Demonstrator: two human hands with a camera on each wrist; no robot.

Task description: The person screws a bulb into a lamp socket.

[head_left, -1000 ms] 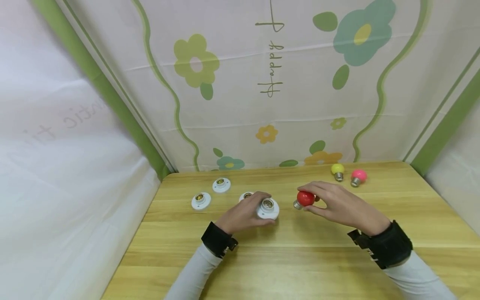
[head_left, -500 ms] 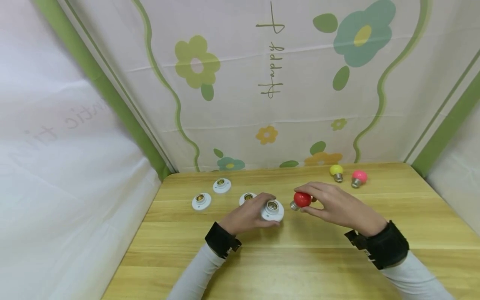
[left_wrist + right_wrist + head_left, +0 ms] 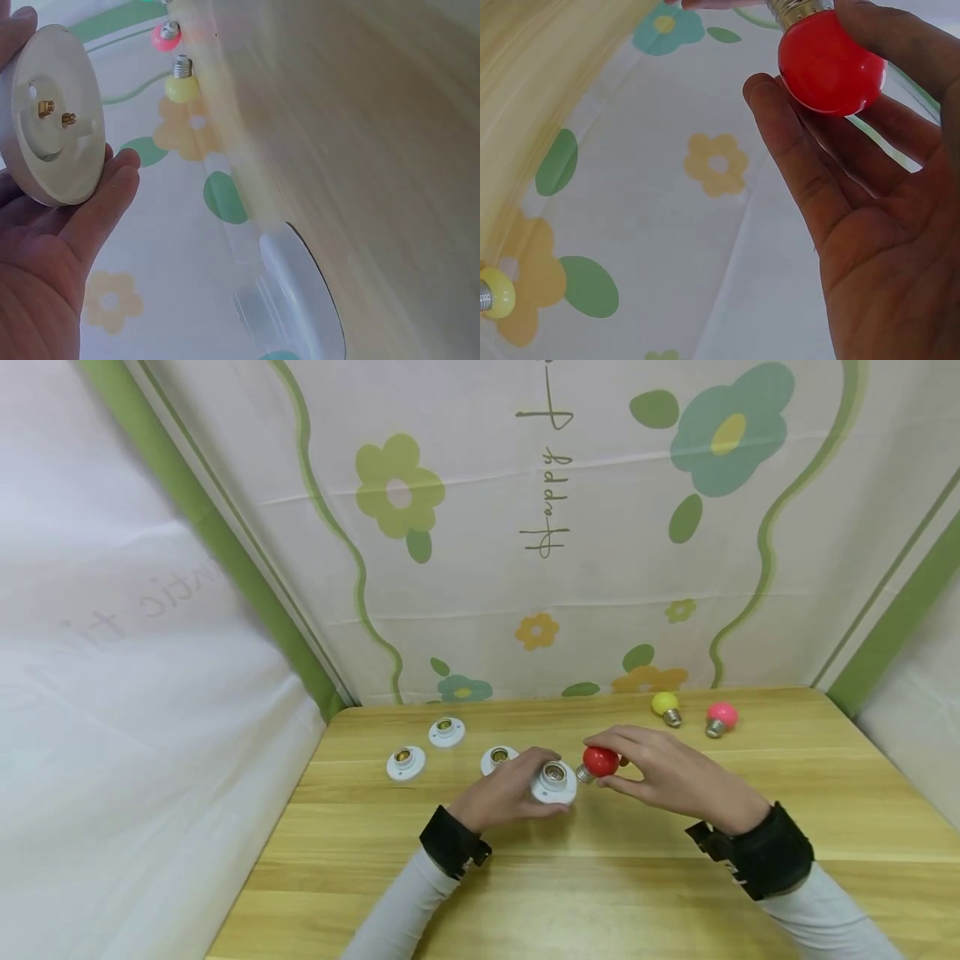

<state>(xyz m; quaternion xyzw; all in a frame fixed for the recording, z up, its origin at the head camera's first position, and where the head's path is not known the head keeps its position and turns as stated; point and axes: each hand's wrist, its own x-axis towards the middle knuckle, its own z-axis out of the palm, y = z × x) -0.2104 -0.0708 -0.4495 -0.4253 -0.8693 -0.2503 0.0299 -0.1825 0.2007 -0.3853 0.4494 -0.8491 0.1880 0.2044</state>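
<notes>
Through the head camera I look forward and down across the wooden table (image 3: 525, 897), far enough back to fit the left hand (image 3: 506, 793), the right hand (image 3: 671, 772) and the flowered curtain (image 3: 465, 572) behind. My left wrist view is close and low, rolled so the table fills its right side, and faces the underside of the white socket (image 3: 60, 124) whose top the head view shows. My right wrist view looks from the palm side, very near the red bulb (image 3: 829, 67), toward the curtain, and all three share the yellow bulb (image 3: 664, 703).
</notes>
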